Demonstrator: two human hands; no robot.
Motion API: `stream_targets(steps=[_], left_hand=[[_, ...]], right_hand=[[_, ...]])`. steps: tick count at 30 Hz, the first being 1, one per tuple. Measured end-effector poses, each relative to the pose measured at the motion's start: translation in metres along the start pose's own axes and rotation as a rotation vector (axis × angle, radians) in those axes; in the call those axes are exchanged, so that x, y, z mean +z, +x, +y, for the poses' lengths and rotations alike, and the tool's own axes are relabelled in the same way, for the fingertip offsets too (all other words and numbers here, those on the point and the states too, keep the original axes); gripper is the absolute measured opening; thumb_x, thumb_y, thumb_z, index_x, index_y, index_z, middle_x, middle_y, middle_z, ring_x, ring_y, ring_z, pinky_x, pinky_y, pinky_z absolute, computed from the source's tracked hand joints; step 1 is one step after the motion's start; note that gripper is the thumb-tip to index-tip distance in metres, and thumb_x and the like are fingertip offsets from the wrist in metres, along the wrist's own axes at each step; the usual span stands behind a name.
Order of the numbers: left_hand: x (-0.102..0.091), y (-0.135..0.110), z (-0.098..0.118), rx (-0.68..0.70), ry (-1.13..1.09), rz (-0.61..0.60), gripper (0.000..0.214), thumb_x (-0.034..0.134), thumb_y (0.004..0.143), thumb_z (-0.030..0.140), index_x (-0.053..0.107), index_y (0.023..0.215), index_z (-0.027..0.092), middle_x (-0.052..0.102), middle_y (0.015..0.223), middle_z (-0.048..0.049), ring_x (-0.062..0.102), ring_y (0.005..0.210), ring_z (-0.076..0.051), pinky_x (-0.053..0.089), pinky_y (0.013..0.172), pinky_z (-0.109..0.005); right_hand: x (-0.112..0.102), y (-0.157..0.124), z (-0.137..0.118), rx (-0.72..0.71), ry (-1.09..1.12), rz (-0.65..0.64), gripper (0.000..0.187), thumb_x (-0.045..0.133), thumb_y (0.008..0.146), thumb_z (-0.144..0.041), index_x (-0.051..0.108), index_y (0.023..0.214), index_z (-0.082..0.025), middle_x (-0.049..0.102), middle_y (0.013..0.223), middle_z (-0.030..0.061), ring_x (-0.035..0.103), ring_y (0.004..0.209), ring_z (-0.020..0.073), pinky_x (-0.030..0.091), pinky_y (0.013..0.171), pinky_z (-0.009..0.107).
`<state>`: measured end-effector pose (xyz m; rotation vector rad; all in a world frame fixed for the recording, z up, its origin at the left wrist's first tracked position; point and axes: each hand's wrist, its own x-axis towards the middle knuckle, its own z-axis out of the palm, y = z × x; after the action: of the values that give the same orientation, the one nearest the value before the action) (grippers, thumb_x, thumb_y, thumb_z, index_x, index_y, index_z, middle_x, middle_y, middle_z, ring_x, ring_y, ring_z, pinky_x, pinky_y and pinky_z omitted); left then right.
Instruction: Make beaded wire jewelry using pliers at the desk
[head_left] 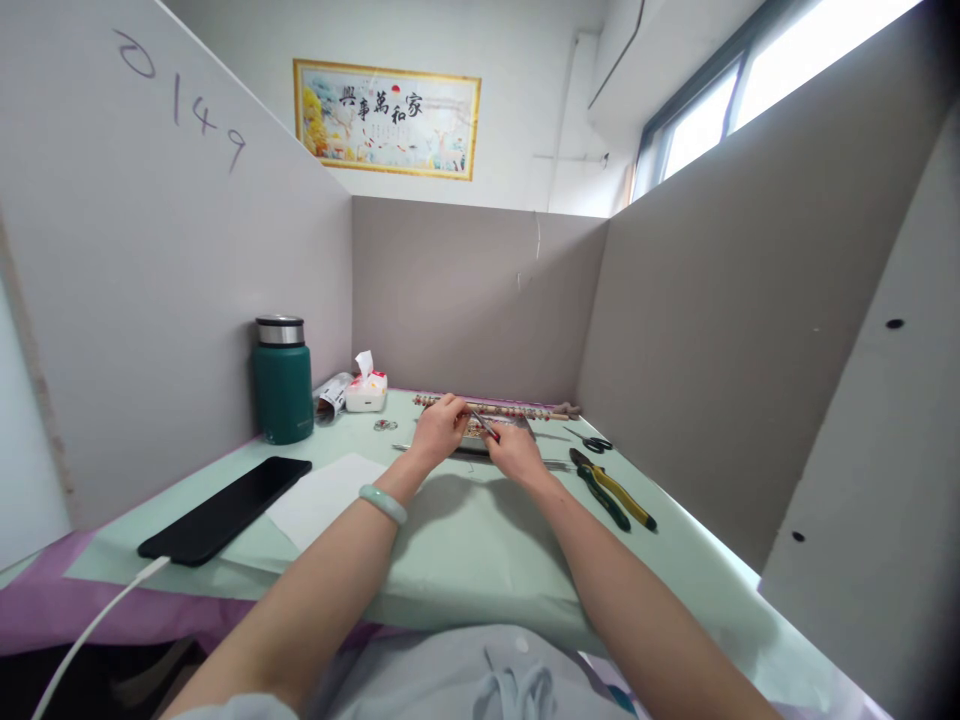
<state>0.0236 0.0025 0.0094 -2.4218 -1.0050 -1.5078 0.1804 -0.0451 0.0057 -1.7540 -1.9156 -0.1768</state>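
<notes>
My left hand is raised over the middle of the table, fingers pinched together. Whatever lies between its fingertips is too small to make out. My right hand is closed around a slim metal tool with a dark and reddish grip, which looks like tweezers. Its tip points up and left, close to my left fingertips. Beneath and behind both hands is a dark tray with small beadlike pieces, partly covered by the hands. A row of small beaded items lies along the back.
On the right lie green-and-yellow pliers and black scissors. To the left are a green bottle, a tissue pack, a phone on a cable, white paper and small rings. Grey partitions enclose the table.
</notes>
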Motion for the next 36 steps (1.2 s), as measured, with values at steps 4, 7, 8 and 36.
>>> stream_targets(steps=[4, 7, 8, 36], left_hand=[[0.0024, 0.0014, -0.0025, -0.011, -0.030, 0.020, 0.011, 0.053, 0.077, 0.011, 0.062, 0.080, 0.017, 0.057, 0.077, -0.0018, 0.051, 0.066, -0.012, 0.041, 0.065, -0.023], [0.0030, 0.0033, -0.0032, -0.039, -0.071, 0.022, 0.011, 0.056, 0.076, 0.011, 0.064, 0.081, 0.016, 0.057, 0.075, -0.0018, 0.051, 0.064, -0.011, 0.041, 0.065, -0.024], [0.0028, 0.0039, -0.0031, -0.053, -0.087, 0.019, 0.012, 0.056, 0.076, 0.011, 0.065, 0.082, 0.016, 0.058, 0.075, -0.0018, 0.051, 0.063, -0.011, 0.041, 0.065, -0.024], [0.0010, -0.0007, -0.0023, -0.068, 0.065, -0.007, 0.015, 0.055, 0.081, 0.016, 0.068, 0.086, 0.021, 0.060, 0.087, -0.0031, 0.057, 0.077, -0.014, 0.044, 0.071, -0.024]], right_hand=[[0.0014, 0.0008, 0.0001, 0.000, 0.034, 0.009, 0.033, 0.039, 0.090, -0.040, 0.066, 0.084, -0.021, 0.067, 0.077, 0.0040, 0.056, 0.070, 0.0163, 0.027, 0.057, 0.024], [0.0027, 0.0017, 0.0000, -0.012, 0.071, 0.013, 0.034, 0.040, 0.090, -0.041, 0.066, 0.081, -0.021, 0.066, 0.074, 0.0031, 0.054, 0.067, 0.0150, 0.027, 0.056, 0.023], [0.0029, 0.0021, 0.0000, -0.015, 0.080, 0.013, 0.034, 0.040, 0.089, -0.040, 0.066, 0.080, -0.020, 0.066, 0.074, 0.0029, 0.053, 0.066, 0.0147, 0.027, 0.056, 0.023], [0.0020, -0.0045, -0.0013, 0.013, -0.173, 0.064, 0.030, 0.037, 0.091, -0.040, 0.062, 0.101, -0.025, 0.068, 0.097, 0.0054, 0.062, 0.085, 0.0200, 0.039, 0.070, 0.027]])
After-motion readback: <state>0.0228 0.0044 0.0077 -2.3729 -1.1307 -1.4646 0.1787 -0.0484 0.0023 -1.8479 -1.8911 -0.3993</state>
